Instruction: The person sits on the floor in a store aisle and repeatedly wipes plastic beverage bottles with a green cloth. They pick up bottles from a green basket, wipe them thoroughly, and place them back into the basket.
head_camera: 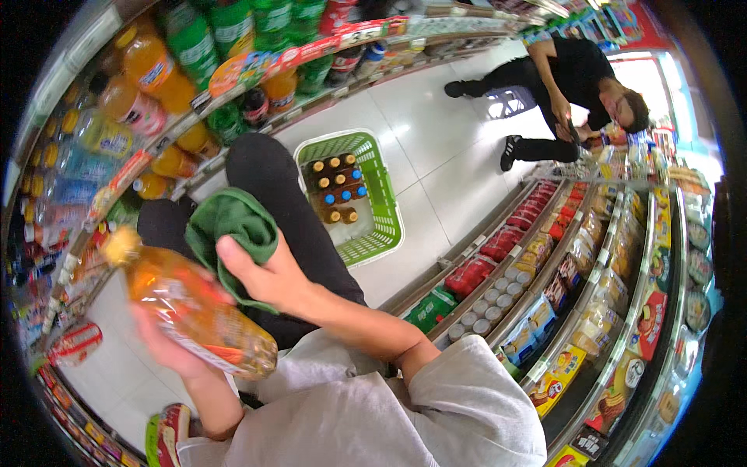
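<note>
My left hand (166, 344) grips a plastic bottle of amber drink (187, 309) with a yellow cap, tilted in front of my lap. The bottle and hand are slightly blurred. In my right hand (265, 271) is a bunched dark green cloth (233, 219), the thumb pressed on it. The cloth is close beside the bottle; whether the two touch I cannot tell. Beyond my black-trousered knee (259, 163), a green-and-white plastic basket (382, 219) stands on the floor. Inside it are several dark bottles (335, 181) with orange-brown or blue caps.
Drink shelves (303, 55) packed with bottles run close along the left. Tiered shelves (548, 280) of packaged food and cans line the right. Another person (575, 87) in black is farther along the tiled aisle (417, 157). A red-and-white package (76, 344) lies at the lower left.
</note>
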Demonstrator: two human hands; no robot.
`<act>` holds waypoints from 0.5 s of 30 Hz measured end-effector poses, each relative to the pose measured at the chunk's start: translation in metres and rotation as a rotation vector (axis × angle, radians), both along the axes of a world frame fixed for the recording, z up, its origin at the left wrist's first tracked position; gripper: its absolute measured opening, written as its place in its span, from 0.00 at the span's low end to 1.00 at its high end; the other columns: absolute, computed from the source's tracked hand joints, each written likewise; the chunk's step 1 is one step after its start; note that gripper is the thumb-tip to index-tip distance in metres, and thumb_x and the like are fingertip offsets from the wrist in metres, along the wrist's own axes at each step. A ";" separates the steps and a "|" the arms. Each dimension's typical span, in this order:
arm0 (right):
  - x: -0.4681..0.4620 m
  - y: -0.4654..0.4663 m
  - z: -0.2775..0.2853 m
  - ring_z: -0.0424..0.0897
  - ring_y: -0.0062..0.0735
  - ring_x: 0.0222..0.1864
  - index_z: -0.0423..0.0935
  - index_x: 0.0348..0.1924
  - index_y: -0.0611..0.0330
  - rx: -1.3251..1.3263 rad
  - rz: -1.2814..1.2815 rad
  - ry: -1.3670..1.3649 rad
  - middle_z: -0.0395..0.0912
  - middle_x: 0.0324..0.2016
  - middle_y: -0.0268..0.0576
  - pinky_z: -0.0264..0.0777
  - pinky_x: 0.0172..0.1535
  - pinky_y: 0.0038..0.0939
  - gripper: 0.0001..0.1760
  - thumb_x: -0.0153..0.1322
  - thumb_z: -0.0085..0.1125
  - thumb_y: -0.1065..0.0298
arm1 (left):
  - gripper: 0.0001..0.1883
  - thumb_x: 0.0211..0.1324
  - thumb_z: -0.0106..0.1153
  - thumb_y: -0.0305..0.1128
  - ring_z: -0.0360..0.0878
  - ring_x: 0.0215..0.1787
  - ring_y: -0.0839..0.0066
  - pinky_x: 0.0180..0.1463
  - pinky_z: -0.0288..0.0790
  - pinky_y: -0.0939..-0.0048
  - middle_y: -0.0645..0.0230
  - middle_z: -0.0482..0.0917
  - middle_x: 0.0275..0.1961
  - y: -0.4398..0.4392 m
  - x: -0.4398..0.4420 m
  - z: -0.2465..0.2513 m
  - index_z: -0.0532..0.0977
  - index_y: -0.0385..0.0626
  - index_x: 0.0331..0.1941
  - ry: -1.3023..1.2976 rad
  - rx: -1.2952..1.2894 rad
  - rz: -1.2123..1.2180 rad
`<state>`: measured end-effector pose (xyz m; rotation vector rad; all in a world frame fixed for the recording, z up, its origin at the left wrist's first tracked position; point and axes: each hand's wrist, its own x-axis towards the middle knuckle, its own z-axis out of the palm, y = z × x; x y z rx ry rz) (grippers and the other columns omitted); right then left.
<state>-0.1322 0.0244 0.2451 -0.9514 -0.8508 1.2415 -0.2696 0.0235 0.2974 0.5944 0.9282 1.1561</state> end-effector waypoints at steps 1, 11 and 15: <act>0.009 0.006 0.001 0.76 0.34 0.41 0.75 0.45 0.65 0.088 -0.025 0.048 0.77 0.39 0.43 0.72 0.47 0.33 0.19 0.72 0.58 0.56 | 0.36 0.64 0.48 0.59 0.81 0.42 0.66 0.39 0.77 0.65 0.57 0.76 0.51 -0.012 0.009 0.000 0.64 0.37 0.61 0.111 -0.139 0.019; 0.164 -0.052 0.010 0.70 0.23 0.21 0.76 0.29 0.61 -0.102 0.077 -0.557 0.73 0.19 0.33 0.68 0.28 0.29 0.21 0.57 0.74 0.54 | 0.31 0.45 0.74 0.48 0.82 0.31 0.51 0.34 0.75 0.59 0.56 0.80 0.30 0.029 0.106 0.002 0.67 0.41 0.43 0.984 0.678 -1.091; 0.180 -0.093 -0.002 0.72 0.17 0.23 0.77 0.29 0.62 -0.417 -0.266 -0.340 0.76 0.21 0.33 0.69 0.28 0.25 0.12 0.62 0.70 0.65 | 0.28 0.50 0.69 0.49 0.82 0.36 0.52 0.40 0.75 0.57 0.53 0.80 0.34 0.046 0.157 -0.024 0.68 0.38 0.41 0.799 0.756 -1.357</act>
